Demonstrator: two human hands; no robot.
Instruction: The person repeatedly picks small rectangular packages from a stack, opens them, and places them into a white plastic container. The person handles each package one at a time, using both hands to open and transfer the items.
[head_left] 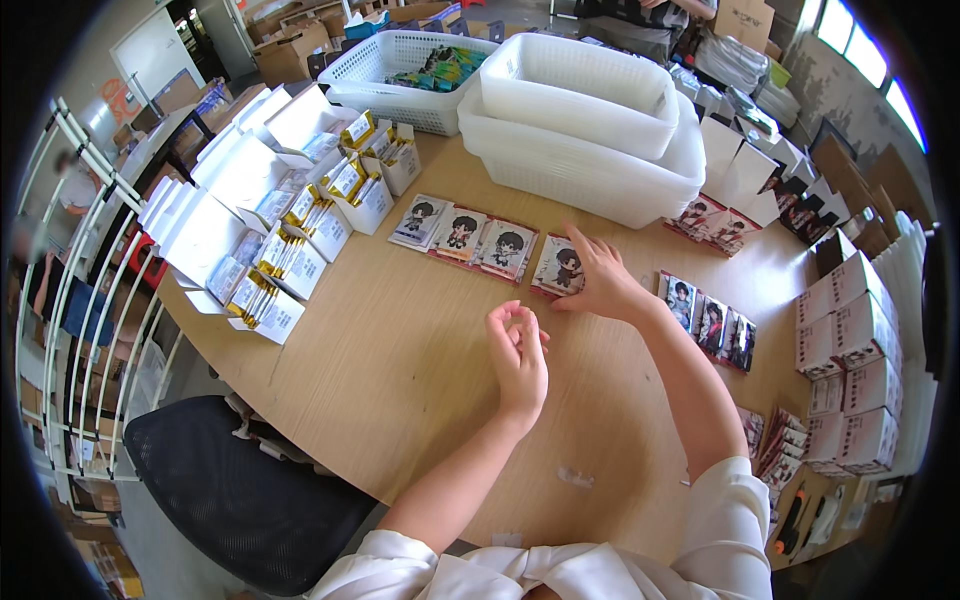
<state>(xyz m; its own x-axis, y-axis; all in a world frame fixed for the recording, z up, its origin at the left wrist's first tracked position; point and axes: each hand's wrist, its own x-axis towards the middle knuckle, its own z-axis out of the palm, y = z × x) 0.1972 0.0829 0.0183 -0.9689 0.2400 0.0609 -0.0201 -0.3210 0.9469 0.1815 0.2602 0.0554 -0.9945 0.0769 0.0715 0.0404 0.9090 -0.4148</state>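
My right hand (608, 282) spans a small stack of cards (560, 268) lying on the table, thumb at its near edge and fingers at its far edge. A cartoon figure is printed on the top card. Just left of it lie three more card stacks, a white-edged one (418, 220), a red-edged one (461, 234) and another (504, 248), side by side in a row. My left hand (520, 358) hovers over the table nearer to me, fingers curled in toward the palm, and nothing shows in them.
Open white boxes (325, 225) of gold packets stand at left. White plastic bins (580, 175) and a basket (385, 65) of green packets sit at the back. More cards (708, 320), red packets (782, 445) and stacked boxes (850, 350) are right; a black chair (235, 490) stands left.
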